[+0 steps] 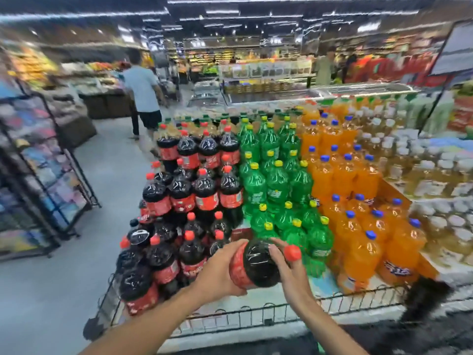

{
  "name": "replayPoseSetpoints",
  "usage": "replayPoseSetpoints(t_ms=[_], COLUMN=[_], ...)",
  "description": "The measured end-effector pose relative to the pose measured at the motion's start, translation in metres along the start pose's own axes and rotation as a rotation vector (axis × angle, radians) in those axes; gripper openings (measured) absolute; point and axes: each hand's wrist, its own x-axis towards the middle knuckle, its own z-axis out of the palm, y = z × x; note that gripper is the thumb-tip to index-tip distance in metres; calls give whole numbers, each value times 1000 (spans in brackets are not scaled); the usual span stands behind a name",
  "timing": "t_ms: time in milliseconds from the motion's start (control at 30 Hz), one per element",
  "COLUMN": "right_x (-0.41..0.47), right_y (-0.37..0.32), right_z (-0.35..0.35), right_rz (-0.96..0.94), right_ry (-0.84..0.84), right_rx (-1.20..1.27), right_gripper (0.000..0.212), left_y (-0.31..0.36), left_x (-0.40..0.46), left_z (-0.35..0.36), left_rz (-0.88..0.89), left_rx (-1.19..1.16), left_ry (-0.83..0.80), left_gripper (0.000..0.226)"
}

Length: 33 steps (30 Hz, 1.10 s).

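A low display stand with a black wire rail [256, 313] along its front edge carries many big plastic bottles in blocks by colour. The dark cola bottles with red caps [181, 193] stand at the left. Just beside them are the green bottles with yellow caps [276, 185], then the orange bottles with blue caps [345, 175]. A black wire rack [51, 175] stands well apart, across the grey floor.

One dark cola bottle with a red label [258, 262] is in the air above the front of the stand. It lies on its side, and its red cap [292, 252] points to the right. The left hand [220, 275] grips it around the label. The right hand [289, 267] holds its shoulder near the neck, with the fingers curled over it.
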Motion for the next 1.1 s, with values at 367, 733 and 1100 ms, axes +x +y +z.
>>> replayPoseSetpoints(t_ms=[367,733,1100], right_x=[33,43,53], right_y=[56,111,145], right_z=[167,229,254], right_rz=[74,220,314], right_ry=[-130,-47,-112], right_rx=[-138,-353,-588], right_gripper=[24,41,53], left_y=[-149,-226,-264], left_x=[-56,-64,-68], left_z=[-74,-59,-39], left_rz=[-162,-240,-291], left_rx=[-143,-285,-237], left_ry=[85,8,14], left_gripper=[116,106,113])
